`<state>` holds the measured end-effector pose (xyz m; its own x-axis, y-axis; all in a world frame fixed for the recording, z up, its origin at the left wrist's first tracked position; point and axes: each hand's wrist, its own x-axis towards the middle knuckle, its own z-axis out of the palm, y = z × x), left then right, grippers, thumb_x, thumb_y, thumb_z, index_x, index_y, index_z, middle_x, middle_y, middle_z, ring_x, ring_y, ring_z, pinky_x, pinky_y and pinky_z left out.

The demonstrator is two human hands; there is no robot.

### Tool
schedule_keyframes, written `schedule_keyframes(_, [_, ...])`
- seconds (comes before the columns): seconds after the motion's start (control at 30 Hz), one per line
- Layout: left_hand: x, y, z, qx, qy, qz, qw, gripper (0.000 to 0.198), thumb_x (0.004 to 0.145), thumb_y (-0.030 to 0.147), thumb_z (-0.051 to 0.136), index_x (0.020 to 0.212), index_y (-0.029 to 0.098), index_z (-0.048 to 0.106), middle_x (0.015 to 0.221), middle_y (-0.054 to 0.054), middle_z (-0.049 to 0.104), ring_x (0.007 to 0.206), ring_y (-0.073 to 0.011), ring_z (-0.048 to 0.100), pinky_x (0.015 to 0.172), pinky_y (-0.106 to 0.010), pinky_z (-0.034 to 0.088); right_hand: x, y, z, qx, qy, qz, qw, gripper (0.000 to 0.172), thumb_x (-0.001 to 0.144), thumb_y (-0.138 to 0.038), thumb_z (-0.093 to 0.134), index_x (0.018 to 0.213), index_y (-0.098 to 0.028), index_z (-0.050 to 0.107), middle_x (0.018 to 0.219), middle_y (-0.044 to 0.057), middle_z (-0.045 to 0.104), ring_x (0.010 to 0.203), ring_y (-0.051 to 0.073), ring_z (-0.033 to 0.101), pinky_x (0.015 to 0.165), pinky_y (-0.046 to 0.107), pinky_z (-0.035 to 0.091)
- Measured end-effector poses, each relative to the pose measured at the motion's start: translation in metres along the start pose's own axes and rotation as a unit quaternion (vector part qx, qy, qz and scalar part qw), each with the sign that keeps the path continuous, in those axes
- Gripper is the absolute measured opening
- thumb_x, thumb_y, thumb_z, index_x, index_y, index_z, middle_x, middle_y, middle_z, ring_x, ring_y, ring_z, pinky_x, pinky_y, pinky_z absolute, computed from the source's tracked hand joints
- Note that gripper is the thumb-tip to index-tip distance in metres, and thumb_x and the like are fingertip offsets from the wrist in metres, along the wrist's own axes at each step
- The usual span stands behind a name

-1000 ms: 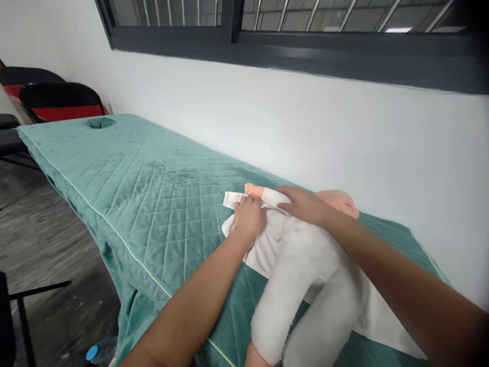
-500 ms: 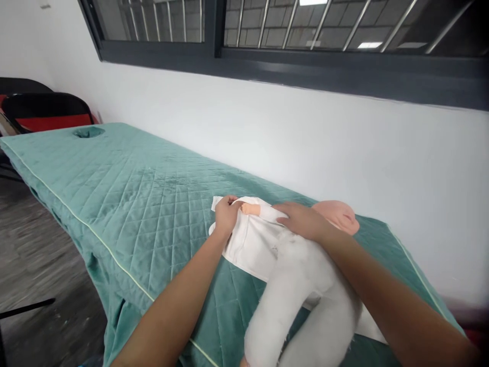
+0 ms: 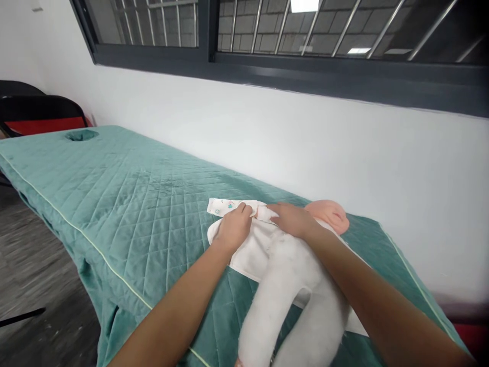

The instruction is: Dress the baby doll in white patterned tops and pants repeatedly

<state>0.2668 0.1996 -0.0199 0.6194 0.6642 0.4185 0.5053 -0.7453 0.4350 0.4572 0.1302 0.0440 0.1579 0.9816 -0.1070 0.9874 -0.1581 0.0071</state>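
A baby doll [image 3: 294,265] with a stuffed white cloth body and a pinkish head [image 3: 328,211] lies on its back, legs toward me. Spread beneath it is a white baby garment [image 3: 248,257], whose sleeve [image 3: 221,206] has a small coloured print and stretches to the left. My left hand [image 3: 236,228] is closed on this sleeve by the doll's hand, which is mostly hidden. On the doll's upper arm, my right hand [image 3: 292,219] rests with its fingers curled round the white cloth.
The bed [image 3: 153,219] has a green quilted cover with a hole [image 3: 82,135] at its far end. It stands along a white wall below a barred window [image 3: 267,30]. Black-and-red chairs [image 3: 46,114] are at the far left.
My left hand has turned over and moved slightly right, onto the sleeve at the doll's hand. The doll's bare hand, visible before, is now largely covered. The printed sleeve shows more.
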Motion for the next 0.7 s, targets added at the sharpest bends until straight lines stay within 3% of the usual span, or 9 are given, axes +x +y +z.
schedule_keyframes(0.1, [0.001, 0.007, 0.0, 0.055, -0.055, 0.005, 0.997, 0.016, 0.097, 0.021, 0.042, 0.104, 0.019, 0.057, 0.106, -0.009, 0.062, 0.088, -0.0222, 0.063, 0.075, -0.033, 0.048, -0.003, 0.002, 0.0, 0.004, 0.002, 0.001, 1.0, 0.046, 0.093, -0.038, 0.044, 0.139, -0.034, 0.053, 0.131, 0.008, 0.062, 0.115, 0.031, 0.059, 0.087, 0.043, 0.048])
schedule_keyframes(0.2, [0.001, 0.012, 0.002, 0.043, -0.078, 0.057, 0.994, 0.018, 0.098, 0.022, 0.041, 0.105, 0.02, 0.057, 0.107, -0.008, 0.062, 0.092, -0.0222, 0.063, 0.076, -0.033, 0.048, -0.004, -0.002, -0.001, 0.011, 0.001, -0.005, 1.0, 0.047, 0.093, -0.042, 0.045, 0.139, -0.036, 0.051, 0.133, 0.007, 0.061, 0.118, 0.031, 0.058, 0.088, 0.042, 0.048])
schedule_keyframes(0.33, [0.001, 0.013, 0.007, -0.036, -0.049, 0.114, 0.992, 0.019, 0.1, 0.027, 0.039, 0.103, 0.022, 0.057, 0.107, -0.006, 0.063, 0.098, -0.0203, 0.06, 0.082, -0.031, 0.047, 0.0, -0.015, -0.009, 0.038, -0.006, -0.018, 0.999, 0.039, 0.092, -0.043, 0.049, 0.125, -0.028, 0.06, 0.127, 0.008, 0.065, 0.112, 0.031, 0.061, 0.087, 0.041, 0.048])
schedule_keyframes(0.43, [0.002, 0.008, 0.009, -0.093, -0.01, 0.08, 0.992, 0.022, 0.1, 0.034, 0.039, 0.098, 0.022, 0.057, 0.101, -0.005, 0.064, 0.091, -0.0189, 0.06, 0.077, -0.03, 0.045, -0.004, -0.022, -0.018, 0.079, 0.009, -0.006, 0.997, 0.039, 0.091, -0.039, 0.05, 0.127, -0.025, 0.058, 0.128, 0.009, 0.065, 0.113, 0.03, 0.061, 0.091, 0.041, 0.047])
schedule_keyframes(0.5, [0.004, 0.004, 0.01, -0.136, 0.023, 0.019, 0.99, 0.025, 0.1, 0.037, 0.039, 0.097, 0.022, 0.058, 0.097, -0.004, 0.066, 0.089, -0.0186, 0.061, 0.076, -0.029, 0.045, -0.019, -0.021, -0.022, 0.129, 0.063, 0.019, 0.989, 0.044, 0.092, -0.036, 0.049, 0.134, -0.023, 0.054, 0.134, 0.009, 0.062, 0.12, 0.028, 0.058, 0.099, 0.039, 0.045])
schedule_keyframes(0.57, [0.007, -0.001, 0.012, -0.184, 0.048, -0.054, 0.98, 0.03, 0.101, 0.037, 0.035, 0.096, 0.021, 0.06, 0.094, -0.004, 0.068, 0.089, -0.0189, 0.062, 0.079, -0.03, 0.045, -0.046, -0.014, -0.02, 0.175, 0.163, 0.076, 0.968, 0.045, 0.092, -0.037, 0.045, 0.134, -0.022, 0.054, 0.136, 0.01, 0.06, 0.121, 0.026, 0.057, 0.103, 0.039, 0.043])
schedule_keyframes(0.63, [0.01, -0.005, 0.014, -0.222, 0.052, -0.115, 0.967, 0.031, 0.101, 0.035, 0.035, 0.098, 0.02, 0.062, 0.096, -0.006, 0.07, 0.09, -0.0198, 0.064, 0.082, -0.031, 0.045, -0.081, -0.001, -0.01, 0.18, 0.283, 0.178, 0.925, 0.042, 0.092, -0.039, 0.042, 0.127, -0.022, 0.059, 0.13, 0.011, 0.063, 0.115, 0.028, 0.06, 0.099, 0.042, 0.045])
schedule_keyframes(0.7, [0.012, -0.008, 0.016, -0.238, 0.04, -0.14, 0.96, 0.026, 0.099, 0.034, 0.042, 0.1, 0.02, 0.064, 0.098, -0.006, 0.072, 0.091, -0.0204, 0.065, 0.082, -0.031, 0.046, -0.115, 0.012, 0.006, 0.165, 0.359, 0.309, 0.865, 0.044, 0.089, -0.039, 0.041, 0.123, -0.019, 0.061, 0.117, 0.013, 0.067, 0.107, 0.031, 0.062, 0.095, 0.046, 0.046])
